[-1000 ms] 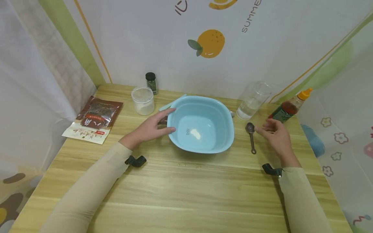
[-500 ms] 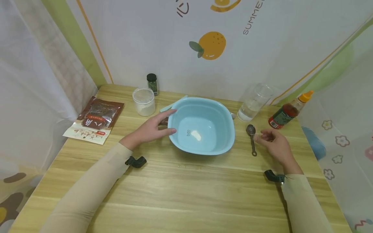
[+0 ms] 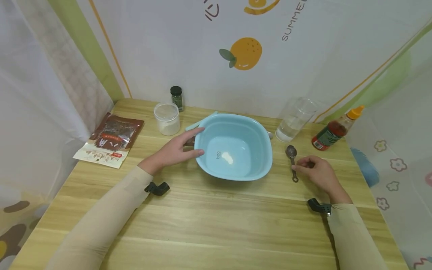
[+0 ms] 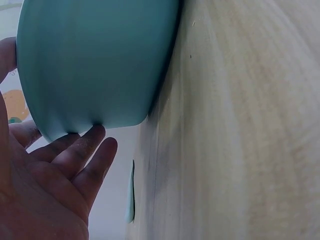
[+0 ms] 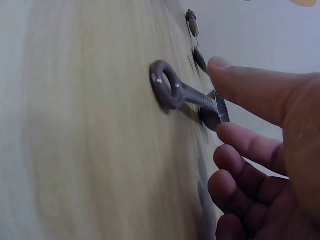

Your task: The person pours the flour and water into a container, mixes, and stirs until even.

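A light-blue plastic basin (image 3: 233,146) stands mid-table with a small patch of white powder (image 3: 227,158) on its floor. My left hand (image 3: 173,150) holds its left side, thumb and index finger at the rim. In the left wrist view, the other fingers (image 4: 80,155) rest against the basin's outer wall. Right of the basin lies a dark measuring spoon (image 3: 292,161), bowl away from me, with a ring at the handle's near end. My right hand (image 3: 317,172) is beside its handle. In the right wrist view, thumb and index finger are parted, with the spoon (image 5: 187,95) showing beyond the gap.
Behind stand a tilted-looking glass of water (image 3: 293,122) and a red sauce bottle (image 3: 332,131). To the left are a lidded tub of white powder (image 3: 167,122), a small herb jar (image 3: 177,99) and a spice packet (image 3: 111,138). A light-blue stick-like handle (image 3: 195,124) pokes out behind the basin.
My right hand has come down from beside the sauce bottle toward me, to the spoon's handle. The left hand stays at the basin, and the spoon lies where it was.
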`<state>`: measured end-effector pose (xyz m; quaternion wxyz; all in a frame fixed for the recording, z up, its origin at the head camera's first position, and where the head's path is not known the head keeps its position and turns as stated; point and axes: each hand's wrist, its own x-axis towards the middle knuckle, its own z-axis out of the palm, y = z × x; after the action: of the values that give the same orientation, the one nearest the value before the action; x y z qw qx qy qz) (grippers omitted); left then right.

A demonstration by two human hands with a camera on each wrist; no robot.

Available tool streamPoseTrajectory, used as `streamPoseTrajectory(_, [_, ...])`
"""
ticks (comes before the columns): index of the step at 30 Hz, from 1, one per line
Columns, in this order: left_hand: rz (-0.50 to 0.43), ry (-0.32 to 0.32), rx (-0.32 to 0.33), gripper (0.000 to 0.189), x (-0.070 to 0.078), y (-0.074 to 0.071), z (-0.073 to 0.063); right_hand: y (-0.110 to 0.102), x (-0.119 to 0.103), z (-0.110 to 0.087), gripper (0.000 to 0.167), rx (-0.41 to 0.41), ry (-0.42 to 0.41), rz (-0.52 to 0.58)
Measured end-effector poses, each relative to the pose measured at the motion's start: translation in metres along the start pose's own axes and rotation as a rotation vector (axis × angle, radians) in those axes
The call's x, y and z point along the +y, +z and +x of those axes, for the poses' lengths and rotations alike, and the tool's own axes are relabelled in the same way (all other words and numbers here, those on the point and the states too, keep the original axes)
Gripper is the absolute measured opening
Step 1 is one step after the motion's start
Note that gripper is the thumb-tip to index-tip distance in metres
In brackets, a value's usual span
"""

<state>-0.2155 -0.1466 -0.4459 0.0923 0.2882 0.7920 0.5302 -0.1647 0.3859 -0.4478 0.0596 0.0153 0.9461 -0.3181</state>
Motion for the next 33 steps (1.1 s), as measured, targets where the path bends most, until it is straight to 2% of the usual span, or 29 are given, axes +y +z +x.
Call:
streamPoseTrajectory(11, [-0.019,0.003,0.007,0.084,-0.0003,0.0006,-0.0017,0.0002,0.0005,0.0017,0.056,-0.045,-0.023,-0.042])
streamPoseTrajectory(33, [-0.021,0.007,-0.004,0.084,0.0014,0.0010,0.0005,0.0027,0.0010,0.0022,0.048,-0.054,-0.041,-0.111])
